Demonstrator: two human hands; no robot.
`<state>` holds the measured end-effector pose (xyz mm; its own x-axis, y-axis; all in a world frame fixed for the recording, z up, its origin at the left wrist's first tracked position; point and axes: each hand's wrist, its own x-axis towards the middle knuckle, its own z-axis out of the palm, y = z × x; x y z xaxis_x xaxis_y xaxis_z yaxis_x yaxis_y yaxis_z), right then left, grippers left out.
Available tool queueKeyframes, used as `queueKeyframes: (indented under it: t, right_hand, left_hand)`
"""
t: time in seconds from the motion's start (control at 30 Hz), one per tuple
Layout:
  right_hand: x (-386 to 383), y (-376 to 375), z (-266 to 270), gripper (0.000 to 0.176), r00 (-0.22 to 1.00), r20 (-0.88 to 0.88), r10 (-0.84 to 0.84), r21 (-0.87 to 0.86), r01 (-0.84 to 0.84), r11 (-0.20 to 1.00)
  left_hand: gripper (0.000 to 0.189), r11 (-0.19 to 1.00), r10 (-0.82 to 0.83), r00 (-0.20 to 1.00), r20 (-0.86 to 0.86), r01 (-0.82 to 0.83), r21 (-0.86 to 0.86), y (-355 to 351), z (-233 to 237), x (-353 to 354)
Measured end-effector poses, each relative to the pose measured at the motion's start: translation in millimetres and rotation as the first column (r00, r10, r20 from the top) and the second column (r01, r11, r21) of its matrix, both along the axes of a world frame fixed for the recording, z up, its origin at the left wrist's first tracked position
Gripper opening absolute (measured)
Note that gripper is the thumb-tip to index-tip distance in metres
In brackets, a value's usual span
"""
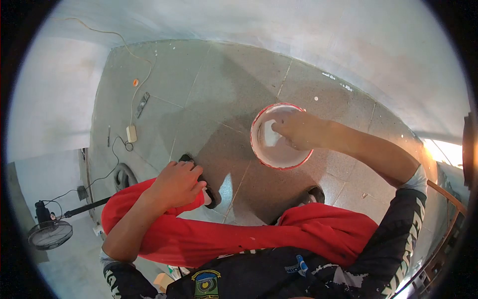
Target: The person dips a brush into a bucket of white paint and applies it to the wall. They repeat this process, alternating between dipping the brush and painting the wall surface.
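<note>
A round bucket with a red rim (257,151) stands on the tiled floor, right of centre. My right hand (301,130) reaches into it from the right, its fingers closed at a small white object (270,133) inside. That object's shape and the fingertips are partly hidden. Pale material shows around it in the bucket. My left hand (178,184) rests near my left knee, over the red trousers, with nothing visible in it. Its fingers are bent and slightly apart.
A power strip (131,133) with cables, an orange ring (135,82) and a dark flat tool (142,105) lie on the floor at left. A fan (50,234) is at lower left. Walls curve round the floor, and a brown chair-like frame (448,197) stands at right.
</note>
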<state>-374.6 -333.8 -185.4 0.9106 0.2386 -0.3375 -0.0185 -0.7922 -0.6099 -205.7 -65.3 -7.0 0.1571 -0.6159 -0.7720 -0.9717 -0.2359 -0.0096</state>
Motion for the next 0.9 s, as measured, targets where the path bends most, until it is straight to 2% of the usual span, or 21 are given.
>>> queueKeyframes:
  t: [0.03,0.17,0.23,0.37,0.47,0.53,0.57,0.63,0.7,0.73,0.8,0.83,0.9]
  right_hand:
    - [-0.1,-5.1,2.5,0.042,0.999,-0.039,-0.032,0.039,0.034,0.999]
    - [-14.8,-18.2,34.4,0.042,0.997,0.031,-0.066,-0.014,0.066,0.998]
    - [-22.0,-24.0,45.2,0.043,0.991,-0.026,-0.135,-0.001,0.135,0.991]
    - [-39.2,-37.7,42.0,0.042,0.982,0.084,-0.169,0.03,0.167,0.986]
    - [-55.9,-46.9,39.7,0.042,0.971,0.097,-0.22,0.099,0.21,0.973]
    - [-69.0,-54.6,36.0,0.041,0.94,0.195,-0.28,0.207,0.24,0.949]
    - [-74.6,-57.4,31.1,0.041,0.933,0.211,-0.292,0.202,0.25,0.947]
    - [-84.0,-62.4,18.5,0.038,0.841,0.365,-0.401,0.348,0.276,0.896]
    - [-90.9,-70.4,12.3,0.035,0.803,0.422,-0.421,0.385,0.261,0.885]
    - [-92.2,-73.0,11.3,0.031,0.767,0.463,-0.444,0.428,0.245,0.87]
    - [-93.5,-77.6,11.9,0.028,0.71,0.512,-0.484,0.479,0.232,0.847]
    - [-94.5,-79.7,12.3,0.025,0.669,0.532,-0.519,0.533,0.212,0.819]
    - [-95.9,-82.4,14.3,0.024,0.649,0.551,-0.525,0.531,0.213,0.82]
  left_hand:
    - [0.031,1.0,-0.007,1.0,0.013,0.007,-0.004,-4.6,1.0,-0.9]
    - [0.029,1.0,-0.02,0.999,0.032,0.02,-0.001,-14.0,0.4,-3.6]
    - [0.028,0.999,-0.038,0.998,0.058,0.039,-0.018,-21.0,-0.4,-4.0]
    - [0.032,0.994,-0.085,0.993,0.088,0.09,-0.054,-47.7,5.2,-8.0]
    - [0.034,0.991,-0.102,0.992,0.079,0.108,-0.081,-74.0,4.7,-16.2]
    - [0.035,0.99,-0.099,0.993,0.065,0.105,-0.096,-96.5,6.2,-18.7]
    - [0.035,0.993,-0.068,0.996,0.053,0.073,-0.089,-106.1,8.0,-20.5]
    - [0.035,0.995,-0.038,0.998,0.051,0.043,-0.088,-122.7,13.6,-19.9]
    - [0.035,0.97,-0.048,0.991,0.127,0.076,-0.23,-133.9,26.6,-9.5]
    - [0.035,0.968,-0.051,0.988,0.145,0.085,-0.237,-137.8,34.1,-7.7]
    - [0.035,0.9,0.115,0.981,0.158,-0.035,-0.435,-145.5,47.6,-4.8]
    - [0.035,0.893,0.124,0.978,0.167,-0.037,-0.448,-146.6,50.1,-2.3]
    - [0.037,0.899,0.147,0.972,0.182,-0.055,-0.434,-148.3,51.1,3.8]
